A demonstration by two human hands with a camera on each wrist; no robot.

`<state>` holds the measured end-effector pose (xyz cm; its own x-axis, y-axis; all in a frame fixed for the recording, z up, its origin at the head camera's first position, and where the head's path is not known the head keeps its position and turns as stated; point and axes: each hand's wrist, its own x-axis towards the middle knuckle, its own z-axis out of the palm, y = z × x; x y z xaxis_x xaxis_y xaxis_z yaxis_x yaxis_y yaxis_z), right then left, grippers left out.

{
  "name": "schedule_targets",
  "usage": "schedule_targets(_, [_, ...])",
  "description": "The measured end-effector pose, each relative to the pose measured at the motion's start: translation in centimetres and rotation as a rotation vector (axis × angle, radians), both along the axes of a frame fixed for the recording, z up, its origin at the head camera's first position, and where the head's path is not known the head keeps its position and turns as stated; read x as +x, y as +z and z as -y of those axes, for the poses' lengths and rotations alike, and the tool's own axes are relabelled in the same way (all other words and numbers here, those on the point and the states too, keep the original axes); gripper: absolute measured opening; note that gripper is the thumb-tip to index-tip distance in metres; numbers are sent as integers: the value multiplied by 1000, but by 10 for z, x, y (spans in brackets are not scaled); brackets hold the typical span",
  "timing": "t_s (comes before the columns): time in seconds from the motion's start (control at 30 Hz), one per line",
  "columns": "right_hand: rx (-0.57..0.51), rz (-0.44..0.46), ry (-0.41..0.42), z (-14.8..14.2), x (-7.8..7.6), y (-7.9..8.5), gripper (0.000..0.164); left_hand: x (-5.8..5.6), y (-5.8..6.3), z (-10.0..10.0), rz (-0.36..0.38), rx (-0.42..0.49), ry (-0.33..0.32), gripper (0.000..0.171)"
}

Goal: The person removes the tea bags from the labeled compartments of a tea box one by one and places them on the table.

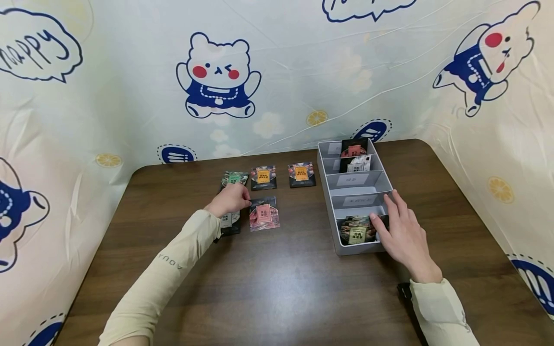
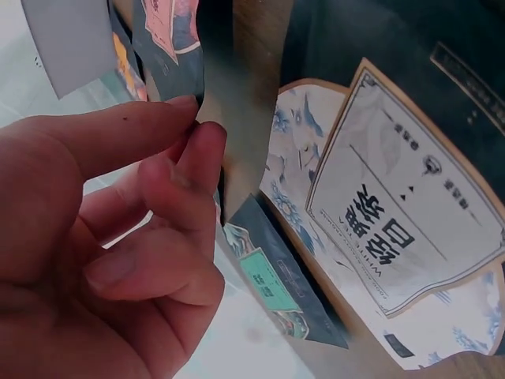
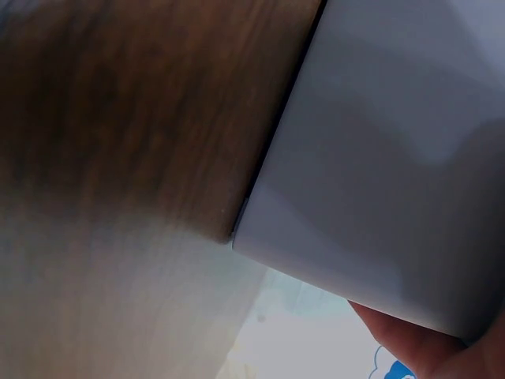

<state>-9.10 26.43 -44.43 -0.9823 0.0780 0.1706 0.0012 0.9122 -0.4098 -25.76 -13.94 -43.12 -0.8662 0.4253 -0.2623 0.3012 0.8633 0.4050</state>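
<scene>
My left hand [image 1: 231,199] pinches the corner of a dark sachet with a pink label [image 1: 263,214] between thumb and forefinger. That sachet lies on the table, just right of the hand. Partly hidden beneath the left hand and wrist are a white-label sachet [image 2: 394,189] and a green-label sachet [image 1: 234,178]. At the right, my right hand [image 1: 404,233] rests over the right rim of a long grey divided box [image 1: 339,230], thumb reaching inside over the nearest compartment. In the right wrist view the box's outer wall [image 3: 355,174] fills much of the picture.
Two orange-label sachets [image 1: 263,178] lie apart behind, left of the box. Red-label [image 1: 355,148], white-label [image 1: 358,164] and yellow-green-label sachets [image 1: 357,234] stand in separate box compartments. A patterned cloth [image 1: 285,86] surrounds the back and sides of the brown table [image 1: 277,288].
</scene>
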Motion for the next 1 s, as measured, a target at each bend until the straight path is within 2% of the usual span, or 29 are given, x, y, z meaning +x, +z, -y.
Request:
schedule_targets(0.47, [-3, 0, 0, 0, 0, 0, 68, -4, -9, -4, -38, -66, -11, 9])
schedule_targets(0.73, [2, -2, 3, -1, 0, -1, 68, -3, -5, -3, 2, -61, 1, 12])
schedule_targets(1.0, [4, 1, 3, -1, 0, -1, 68, -2, 1, -5, 7, -60, 1, 14])
